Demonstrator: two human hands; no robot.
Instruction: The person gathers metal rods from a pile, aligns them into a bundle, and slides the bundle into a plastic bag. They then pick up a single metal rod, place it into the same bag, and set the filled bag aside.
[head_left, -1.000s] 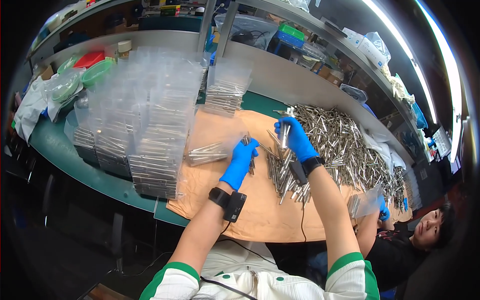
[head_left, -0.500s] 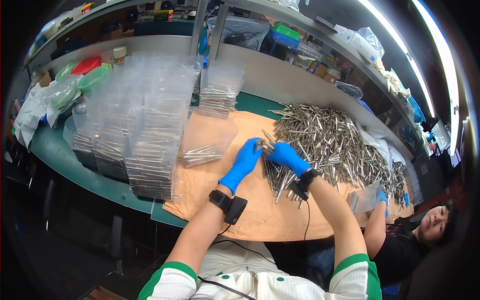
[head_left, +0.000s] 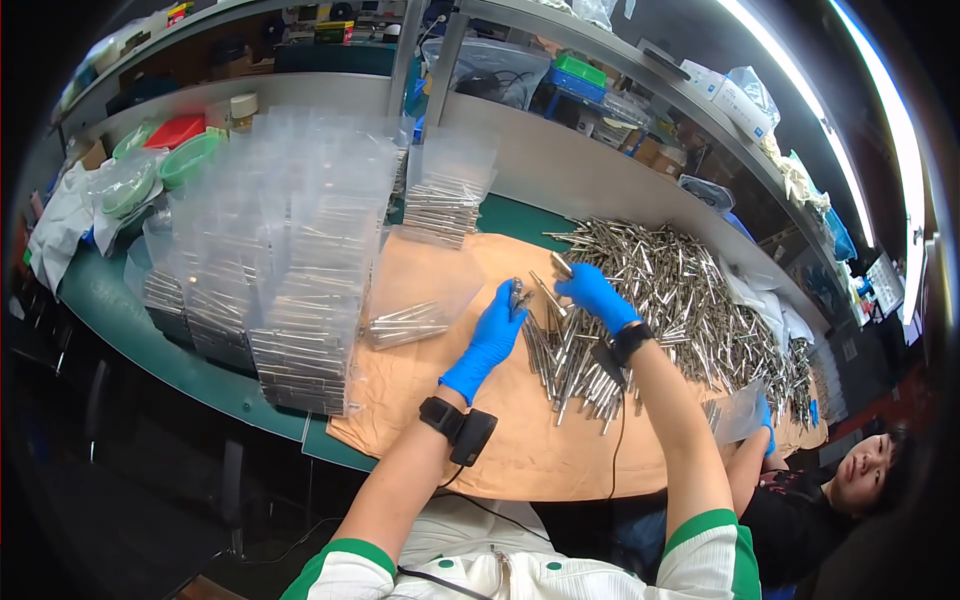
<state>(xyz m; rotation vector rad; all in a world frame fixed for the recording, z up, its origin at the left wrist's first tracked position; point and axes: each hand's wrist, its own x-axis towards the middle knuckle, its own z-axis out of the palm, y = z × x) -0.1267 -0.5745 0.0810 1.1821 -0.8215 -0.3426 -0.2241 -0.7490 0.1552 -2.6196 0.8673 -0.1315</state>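
Observation:
My left hand (head_left: 492, 335), in a blue glove, is closed around several short metal rods (head_left: 518, 295) whose ends stick up past the fingers. To its right my right hand (head_left: 597, 297), gloved the same way, pinches a metal rod (head_left: 561, 264) at the near-left edge of a big heap of metal rods (head_left: 665, 300). A few loose rods lie just under and between the hands. Left of my left hand, a clear plastic bag (head_left: 430, 275) lies flat on the brown paper sheet (head_left: 420, 400) with several rods inside.
Stacks of filled clear bags (head_left: 310, 290) stand on the green table (head_left: 130, 310) at left, one more stack (head_left: 445, 195) behind. Green baskets (head_left: 190, 158) sit at far left. A shelf (head_left: 600, 55) crosses the back. At right, a co-worker's gloved hand (head_left: 768, 425) holds a clear bag (head_left: 737, 412).
My hands were close together over the rods. My right hand has moved away to the right and a little up, with a rod in its fingers; the left hand has hardly moved.

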